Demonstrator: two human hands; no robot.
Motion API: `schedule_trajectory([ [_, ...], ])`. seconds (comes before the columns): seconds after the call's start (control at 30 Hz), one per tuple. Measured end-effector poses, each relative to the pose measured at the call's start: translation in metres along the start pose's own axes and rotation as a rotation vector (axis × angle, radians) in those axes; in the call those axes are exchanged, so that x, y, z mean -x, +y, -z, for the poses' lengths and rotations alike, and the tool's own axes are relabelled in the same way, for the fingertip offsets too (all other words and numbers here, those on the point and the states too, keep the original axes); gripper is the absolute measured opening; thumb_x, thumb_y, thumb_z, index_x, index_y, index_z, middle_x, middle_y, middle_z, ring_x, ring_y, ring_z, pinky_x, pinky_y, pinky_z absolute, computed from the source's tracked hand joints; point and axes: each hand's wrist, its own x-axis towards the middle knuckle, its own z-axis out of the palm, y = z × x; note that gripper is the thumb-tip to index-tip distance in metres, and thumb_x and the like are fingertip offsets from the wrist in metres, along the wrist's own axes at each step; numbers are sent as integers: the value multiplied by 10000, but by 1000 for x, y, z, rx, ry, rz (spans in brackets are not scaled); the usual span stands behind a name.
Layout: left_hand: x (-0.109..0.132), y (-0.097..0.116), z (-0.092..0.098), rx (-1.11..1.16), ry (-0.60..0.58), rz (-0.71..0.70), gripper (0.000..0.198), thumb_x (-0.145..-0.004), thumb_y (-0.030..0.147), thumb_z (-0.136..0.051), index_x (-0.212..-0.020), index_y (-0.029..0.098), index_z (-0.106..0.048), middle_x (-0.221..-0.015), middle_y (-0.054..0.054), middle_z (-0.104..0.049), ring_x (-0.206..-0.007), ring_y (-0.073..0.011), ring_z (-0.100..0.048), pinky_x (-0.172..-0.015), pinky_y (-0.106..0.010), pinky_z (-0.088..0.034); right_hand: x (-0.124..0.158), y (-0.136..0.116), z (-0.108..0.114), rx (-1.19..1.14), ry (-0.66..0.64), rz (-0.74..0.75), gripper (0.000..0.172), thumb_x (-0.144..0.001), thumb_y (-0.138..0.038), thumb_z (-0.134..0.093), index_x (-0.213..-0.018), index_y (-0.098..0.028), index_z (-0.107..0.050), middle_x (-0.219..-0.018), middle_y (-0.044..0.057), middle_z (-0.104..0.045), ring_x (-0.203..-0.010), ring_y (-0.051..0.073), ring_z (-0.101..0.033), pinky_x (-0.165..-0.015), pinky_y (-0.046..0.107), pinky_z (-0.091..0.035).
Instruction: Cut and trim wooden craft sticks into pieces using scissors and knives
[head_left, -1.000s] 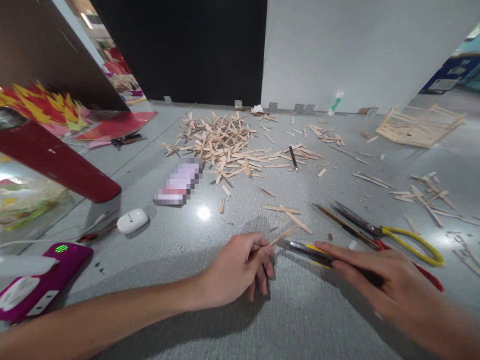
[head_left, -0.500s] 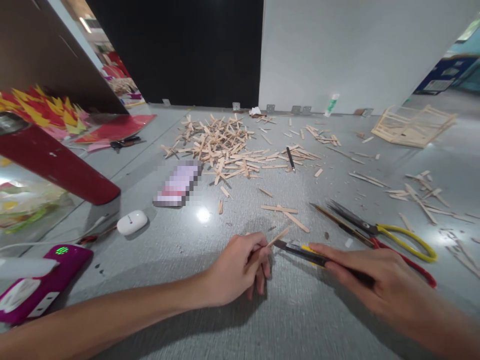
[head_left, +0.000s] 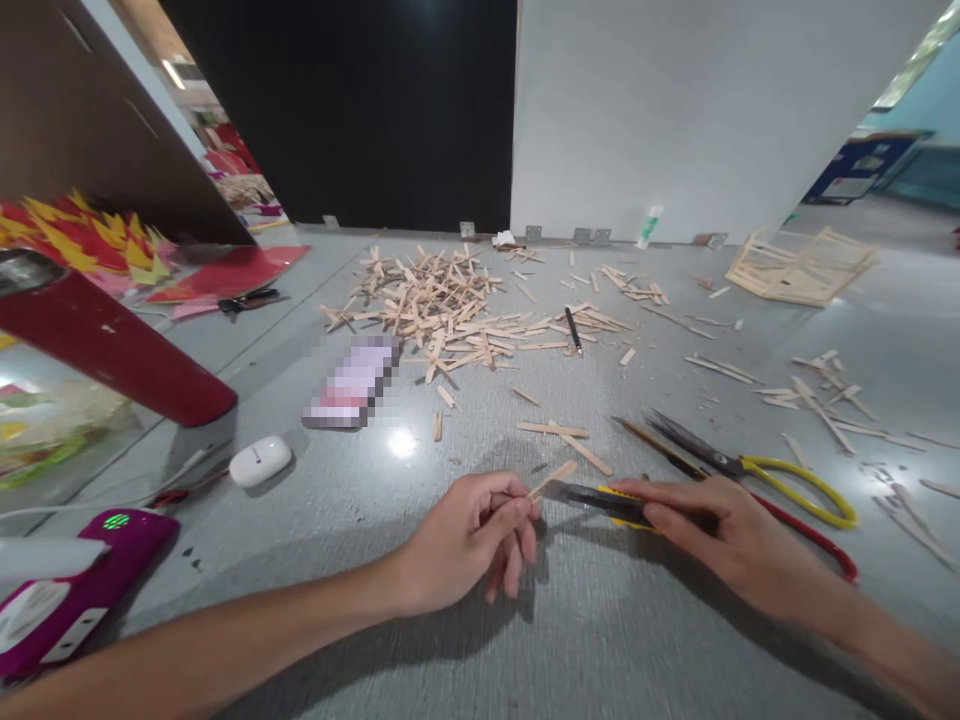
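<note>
My left hand [head_left: 476, 530] pinches a short flat wooden stick [head_left: 556, 476] between thumb and fingers; its free end points up and to the right. In my right hand [head_left: 720, 530] is a black and yellow utility knife [head_left: 609, 502], gripped by the handle with the blade toward the left. The blade tip is close beside the stick; whether they touch I cannot tell. Just beyond the hands lie two loose wooden sticks [head_left: 581, 450]. Scissors with yellow and red handles [head_left: 799, 487] rest behind my right hand.
A heap of wooden sticks [head_left: 427, 290] covers the table's far middle, with a black pen [head_left: 574, 330] at its right. Leftward are a phone [head_left: 354, 382], a white earbud case [head_left: 260, 462], a purple power strip [head_left: 90, 580] and a red bottle [head_left: 127, 350]. A stick frame [head_left: 802, 268] stands far right.
The view has shifted slightly. The knife has turned a little, its blade still beside the stick. My left hand keeps its pinch on the stick.
</note>
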Motion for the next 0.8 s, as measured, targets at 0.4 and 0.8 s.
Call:
schedule_trajectory([
  [0.4, -2, 5, -3, -58, 70, 9, 456, -1028, 637, -662, -932, 199, -579, -731, 5, -690, -447, -89, -604, -379, -170, -420, 6, 1, -4, 193, 75, 129, 358, -1128, -457, -606, -1364, -338, -847, -1041, 48, -915, -749, 228, -845, -859, 376, -699],
  [0.8, 1, -4, -4, -132, 98, -46, 424, -1068, 596, -600, -891, 215, -543, -710, 14, -663, -434, -79, -571, -361, -160, -354, 2, 0, -12, 124, 82, 219, 347, -1107, -342, -607, -1324, -255, -863, -1026, 54, -917, -730, 189, -845, -731, 264, -675],
])
